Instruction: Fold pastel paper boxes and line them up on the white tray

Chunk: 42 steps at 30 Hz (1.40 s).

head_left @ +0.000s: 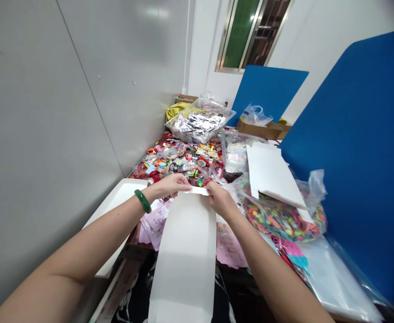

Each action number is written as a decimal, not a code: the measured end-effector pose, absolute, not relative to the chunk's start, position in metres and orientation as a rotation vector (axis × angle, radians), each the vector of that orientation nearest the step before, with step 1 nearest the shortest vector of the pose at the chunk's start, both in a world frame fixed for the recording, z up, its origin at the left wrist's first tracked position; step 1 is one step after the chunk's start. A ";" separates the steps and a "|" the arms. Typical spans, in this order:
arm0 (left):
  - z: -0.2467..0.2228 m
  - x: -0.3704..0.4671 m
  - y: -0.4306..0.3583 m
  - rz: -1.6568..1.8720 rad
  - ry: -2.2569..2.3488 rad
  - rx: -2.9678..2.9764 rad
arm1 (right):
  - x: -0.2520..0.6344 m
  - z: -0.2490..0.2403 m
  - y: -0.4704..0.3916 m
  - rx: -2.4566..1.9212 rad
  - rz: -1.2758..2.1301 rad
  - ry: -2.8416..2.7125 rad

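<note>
A long flat white cardboard sheet (185,251) runs from my lap up to the table. My left hand (172,184), with a green bangle (143,201) on its wrist, pinches the sheet's far left corner. My right hand (220,199) grips the far right corner, where a narrow flap (197,190) is bent up. Pink printed cards (156,222) lie under the sheet, some more to its right.
Small colourful packets (183,159) cover the table. A clear bin of silver packets (199,123) stands behind them. Folded white cardboard (271,172) rests on a plastic bag of coloured pieces (284,220). A white tray (116,202) lies left, blue partitions (358,148) stand right.
</note>
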<state>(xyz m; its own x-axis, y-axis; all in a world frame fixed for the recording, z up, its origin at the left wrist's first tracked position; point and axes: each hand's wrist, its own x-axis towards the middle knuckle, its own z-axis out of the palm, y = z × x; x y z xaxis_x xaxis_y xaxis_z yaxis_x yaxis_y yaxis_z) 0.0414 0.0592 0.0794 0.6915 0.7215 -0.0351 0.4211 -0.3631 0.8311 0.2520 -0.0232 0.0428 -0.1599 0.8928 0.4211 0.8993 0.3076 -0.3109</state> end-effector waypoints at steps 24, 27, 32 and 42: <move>0.057 0.051 0.056 0.569 0.899 2.430 | 0.232 0.061 -0.021 -1.940 -0.466 -2.360; 0.056 0.045 0.061 0.557 0.818 2.338 | 0.229 0.060 -0.021 -1.946 -0.535 -2.345; 0.055 0.036 0.063 0.519 0.749 2.173 | 0.227 0.064 -0.016 -1.977 -0.560 -2.370; 0.054 0.045 0.056 0.588 0.774 2.060 | 0.200 0.060 -0.002 -1.731 -0.593 -2.448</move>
<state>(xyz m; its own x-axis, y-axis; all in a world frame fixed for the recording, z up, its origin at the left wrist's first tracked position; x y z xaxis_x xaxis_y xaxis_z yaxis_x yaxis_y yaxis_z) 0.0453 0.0561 0.0537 0.6993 0.7035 0.1267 0.3109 -0.4589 0.8324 0.1999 -0.0022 0.0603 -0.3559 0.8891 0.2880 0.9223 0.2844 0.2618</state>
